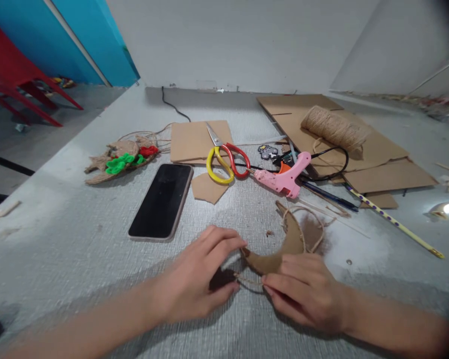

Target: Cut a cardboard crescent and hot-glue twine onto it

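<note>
A brown cardboard crescent (pixel 290 242) lies on the table in front of me, with twine running along its outer edge. My right hand (pixel 309 289) rests over the crescent's lower edge, its thumb and forefinger pinching the twine (pixel 249 280). The loose end of that strand points toward my left hand (pixel 200 274). There the fingers are curved and parted from the thumb; the forefinger reaches the crescent's left tip and the thumb lies near the twine end. More twine loops out beyond the crescent's right side.
Ahead are a phone (pixel 162 202), scissors (pixel 224 162), a pink glue gun (pixel 282 177) and a small cardboard piece (pixel 208 188). A twine roll (pixel 333 130) sits on cardboard sheets (pixel 381 174) near a spotted pencil (pixel 396 222). At left lies a decorated twine-covered piece (pixel 123 158).
</note>
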`<state>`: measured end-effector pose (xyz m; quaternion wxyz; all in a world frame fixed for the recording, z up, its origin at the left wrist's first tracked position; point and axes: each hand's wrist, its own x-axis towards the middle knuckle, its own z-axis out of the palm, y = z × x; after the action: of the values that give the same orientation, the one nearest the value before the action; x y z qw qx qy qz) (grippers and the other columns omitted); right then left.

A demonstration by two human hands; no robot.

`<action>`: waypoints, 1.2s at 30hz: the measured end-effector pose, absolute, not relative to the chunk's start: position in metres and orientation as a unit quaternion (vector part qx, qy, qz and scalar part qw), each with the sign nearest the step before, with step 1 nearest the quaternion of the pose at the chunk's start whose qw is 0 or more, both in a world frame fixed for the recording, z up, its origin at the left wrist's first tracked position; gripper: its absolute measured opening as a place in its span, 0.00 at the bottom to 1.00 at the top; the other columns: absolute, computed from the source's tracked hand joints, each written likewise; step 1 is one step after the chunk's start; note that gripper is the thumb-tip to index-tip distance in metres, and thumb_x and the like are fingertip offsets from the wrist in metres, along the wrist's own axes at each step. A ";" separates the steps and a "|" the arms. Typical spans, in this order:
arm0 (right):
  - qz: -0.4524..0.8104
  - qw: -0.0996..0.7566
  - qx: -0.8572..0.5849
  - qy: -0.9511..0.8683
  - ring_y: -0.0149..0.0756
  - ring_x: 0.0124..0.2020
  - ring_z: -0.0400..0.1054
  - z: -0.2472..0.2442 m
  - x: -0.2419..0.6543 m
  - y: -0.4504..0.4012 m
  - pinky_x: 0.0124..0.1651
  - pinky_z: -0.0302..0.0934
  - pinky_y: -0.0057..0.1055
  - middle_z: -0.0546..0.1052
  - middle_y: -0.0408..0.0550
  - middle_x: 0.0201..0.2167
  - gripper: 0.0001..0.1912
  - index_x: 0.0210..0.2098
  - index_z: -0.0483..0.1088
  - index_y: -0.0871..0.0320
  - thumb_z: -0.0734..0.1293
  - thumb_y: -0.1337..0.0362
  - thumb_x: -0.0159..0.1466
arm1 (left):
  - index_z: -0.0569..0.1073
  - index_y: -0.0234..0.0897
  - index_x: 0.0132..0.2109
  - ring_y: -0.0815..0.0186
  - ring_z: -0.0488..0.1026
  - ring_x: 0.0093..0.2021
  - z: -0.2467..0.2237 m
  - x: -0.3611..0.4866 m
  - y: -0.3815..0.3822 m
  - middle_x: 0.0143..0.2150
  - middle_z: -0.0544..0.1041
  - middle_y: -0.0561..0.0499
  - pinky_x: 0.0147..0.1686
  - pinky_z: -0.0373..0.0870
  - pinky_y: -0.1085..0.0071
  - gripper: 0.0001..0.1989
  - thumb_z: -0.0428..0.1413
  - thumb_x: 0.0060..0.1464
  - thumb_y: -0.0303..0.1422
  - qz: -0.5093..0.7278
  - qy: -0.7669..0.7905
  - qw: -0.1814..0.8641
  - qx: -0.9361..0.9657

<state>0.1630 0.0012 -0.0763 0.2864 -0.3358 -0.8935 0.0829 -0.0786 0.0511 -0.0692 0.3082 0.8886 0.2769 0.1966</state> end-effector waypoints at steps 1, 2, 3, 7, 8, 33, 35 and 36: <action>0.093 0.286 -0.343 -0.890 0.30 0.22 0.58 -0.076 0.163 0.002 0.25 0.48 0.29 0.68 0.41 0.20 0.10 0.33 0.71 0.59 0.59 0.69 0.67 | 0.60 0.40 0.58 0.56 0.68 0.53 -0.070 -0.079 0.051 0.54 0.69 0.42 0.50 0.70 0.56 0.26 0.57 0.52 0.28 0.208 0.287 0.307 0.883; 0.110 0.286 -0.350 -0.885 0.29 0.22 0.58 -0.076 0.163 0.002 0.25 0.49 0.28 0.68 0.41 0.20 0.11 0.33 0.70 0.59 0.58 0.69 0.67 | 0.61 0.40 0.58 0.55 0.67 0.54 -0.070 -0.079 0.051 0.55 0.68 0.41 0.50 0.70 0.57 0.27 0.58 0.51 0.28 0.222 0.301 0.310 0.874; 0.133 0.285 -0.355 -0.880 0.28 0.22 0.59 -0.076 0.162 0.003 0.25 0.50 0.27 0.68 0.41 0.20 0.11 0.33 0.70 0.59 0.58 0.69 0.67 | 0.62 0.41 0.57 0.56 0.68 0.53 -0.072 -0.079 0.051 0.55 0.67 0.42 0.48 0.72 0.59 0.26 0.58 0.51 0.29 0.239 0.320 0.317 0.860; 0.198 0.294 -0.355 -0.865 0.26 0.21 0.59 -0.074 0.162 0.007 0.25 0.51 0.25 0.68 0.39 0.19 0.10 0.33 0.70 0.59 0.58 0.69 0.67 | 0.66 0.43 0.49 0.68 0.70 0.36 -0.079 -0.080 0.054 0.46 0.71 0.48 0.33 0.72 0.71 0.13 0.54 0.57 0.30 0.353 0.419 0.357 0.757; 0.201 0.291 -0.351 -0.867 0.26 0.20 0.59 -0.073 0.163 0.007 0.24 0.50 0.25 0.68 0.38 0.19 0.10 0.33 0.70 0.59 0.58 0.69 0.66 | 0.66 0.43 0.47 0.70 0.69 0.32 -0.080 -0.080 0.055 0.41 0.72 0.50 0.30 0.70 0.73 0.10 0.54 0.57 0.31 0.373 0.436 0.372 0.729; 0.145 0.278 -0.376 -0.872 0.26 0.22 0.66 -0.081 0.165 0.008 0.27 0.54 0.26 0.75 0.41 0.23 0.10 0.35 0.72 0.59 0.59 0.69 0.67 | 0.74 0.41 0.47 0.56 0.64 0.54 -0.074 -0.077 0.053 0.52 0.69 0.44 0.51 0.69 0.55 0.11 0.55 0.57 0.26 0.264 0.330 0.211 0.882; 0.139 0.273 -0.376 -0.874 0.26 0.22 0.65 -0.081 0.165 0.008 0.26 0.52 0.26 0.74 0.40 0.22 0.10 0.35 0.72 0.59 0.59 0.69 0.67 | 0.74 0.41 0.47 0.55 0.63 0.54 -0.076 -0.078 0.054 0.52 0.68 0.44 0.51 0.69 0.55 0.11 0.55 0.58 0.27 0.246 0.324 0.218 0.887; 0.135 0.272 -0.377 -0.875 0.26 0.21 0.64 -0.081 0.164 0.008 0.26 0.52 0.27 0.73 0.40 0.22 0.11 0.34 0.72 0.59 0.59 0.69 0.67 | 0.74 0.41 0.47 0.56 0.63 0.53 -0.076 -0.077 0.054 0.52 0.68 0.44 0.51 0.69 0.56 0.11 0.55 0.58 0.27 0.242 0.322 0.222 0.888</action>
<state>0.1645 0.0076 -0.0810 0.2715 -0.3765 -0.8755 0.1345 -0.0774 0.0537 -0.0759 0.2215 0.8883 0.3216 0.2417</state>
